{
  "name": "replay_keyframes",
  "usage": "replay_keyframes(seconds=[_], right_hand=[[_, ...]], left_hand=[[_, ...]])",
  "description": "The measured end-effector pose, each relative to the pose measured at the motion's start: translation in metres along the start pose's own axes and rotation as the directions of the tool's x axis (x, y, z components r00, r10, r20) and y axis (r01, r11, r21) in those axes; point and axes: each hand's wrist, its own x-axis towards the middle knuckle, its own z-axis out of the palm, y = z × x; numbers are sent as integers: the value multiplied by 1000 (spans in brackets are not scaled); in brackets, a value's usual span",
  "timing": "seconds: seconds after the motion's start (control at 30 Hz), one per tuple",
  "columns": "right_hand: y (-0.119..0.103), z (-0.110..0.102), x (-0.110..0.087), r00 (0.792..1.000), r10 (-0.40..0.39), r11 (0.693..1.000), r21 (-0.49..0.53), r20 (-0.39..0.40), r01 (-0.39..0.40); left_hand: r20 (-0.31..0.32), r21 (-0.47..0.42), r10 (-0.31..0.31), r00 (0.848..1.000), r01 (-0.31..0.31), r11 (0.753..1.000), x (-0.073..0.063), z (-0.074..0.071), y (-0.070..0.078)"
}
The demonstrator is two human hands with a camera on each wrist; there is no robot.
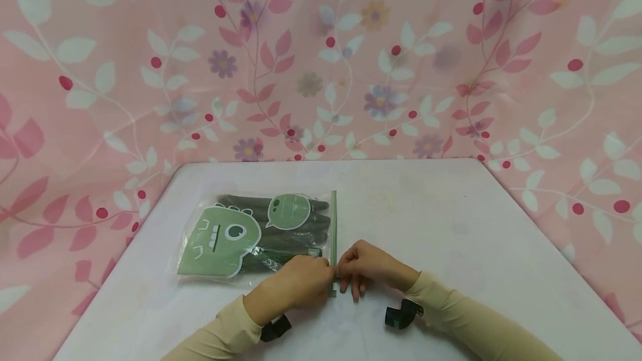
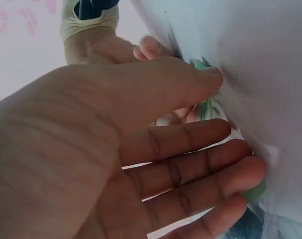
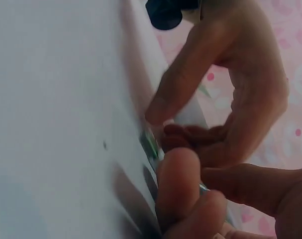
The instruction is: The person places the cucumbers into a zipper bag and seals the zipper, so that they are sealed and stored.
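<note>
A clear zip bag [image 1: 215, 244] with a green one-eyed monster print lies on the white table, holding dark, rolled-looking contents [image 1: 303, 233]. A green zip strip [image 1: 334, 227] runs along its right edge. My left hand [image 1: 305, 280] lies at the near end of that strip; in the left wrist view its thumb and loosely bent fingers [image 2: 190, 174] stand apart. Facing it, my right hand [image 1: 373, 266] pinches the strip between thumb and forefinger, the other fingers hanging down. The right wrist view shows the strip's end [image 3: 150, 144] between both hands, partly hidden by fingers.
The table [image 1: 426, 199] is covered in plain white cloth. A pink floral curtain [image 1: 321, 71] hangs behind and around it. Black wrist devices sit below the left sleeve [image 1: 276, 328] and the right sleeve [image 1: 401, 315].
</note>
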Motion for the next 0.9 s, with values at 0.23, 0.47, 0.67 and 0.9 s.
replay_keyframes(seconds=[0.23,0.47,0.67,0.9], right_hand=[[3,10,-1,999,-25,998,62,33,23],[6,17,1,994,-83,997,3,-69,83],[4,19,2,979,-95,995,9,-180,98],[4,20,0,980,-72,995,58,-186,84]], left_hand=[[-6,-26,-25,1000,25,999,0,2,-2],[-43,-15,-41,998,41,999,3,11,-3],[-127,44,-53,990,59,997,-1,20,-3],[-348,175,29,937,35,984,-4,30,-8]])
